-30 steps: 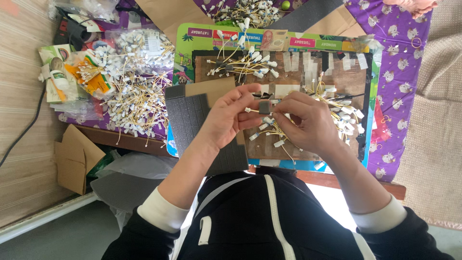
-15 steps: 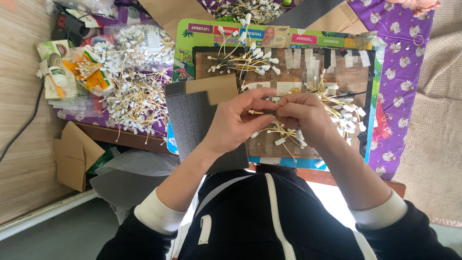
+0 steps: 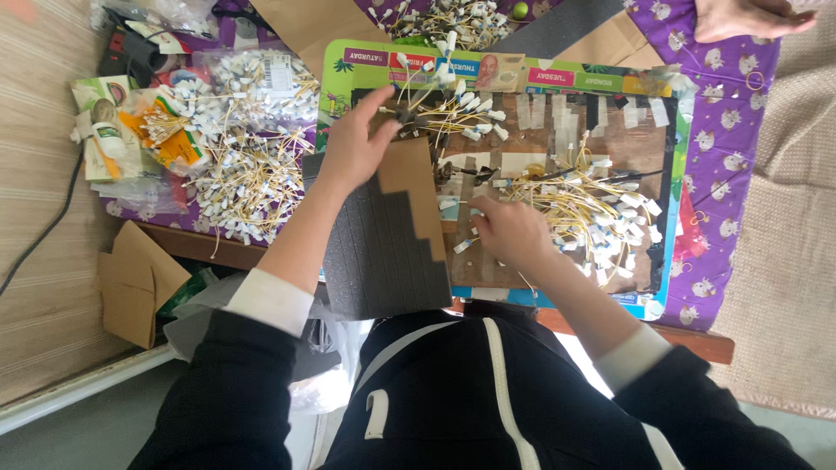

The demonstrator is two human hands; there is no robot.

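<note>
My left hand (image 3: 353,144) reaches up to a small bundle of yellow cables with white tags (image 3: 444,109) at the top of the brown work board (image 3: 557,144). Its thumb and fingers pinch one cable end there. My right hand (image 3: 509,231) lies curled on the board, just left of a bigger tangle of tagged yellow cables (image 3: 596,213). A white-tagged end (image 3: 461,246) sticks out from under its fingers. Between my arms lies a dark grey ribbed foam sheet (image 3: 383,257) with a stepped brown cardboard piece (image 3: 411,187) on it.
A large heap of tagged cables (image 3: 244,165) and plastic bags sit at the left on the purple cloth (image 3: 731,130). Another person's hand (image 3: 749,17) rests at the top right. Folded cardboard (image 3: 131,283) lies on the floor at the left.
Both hands were together working one cable at the board's middle. My left hand has since moved up and left to the small bundle, and my right hand has dropped onto the board.
</note>
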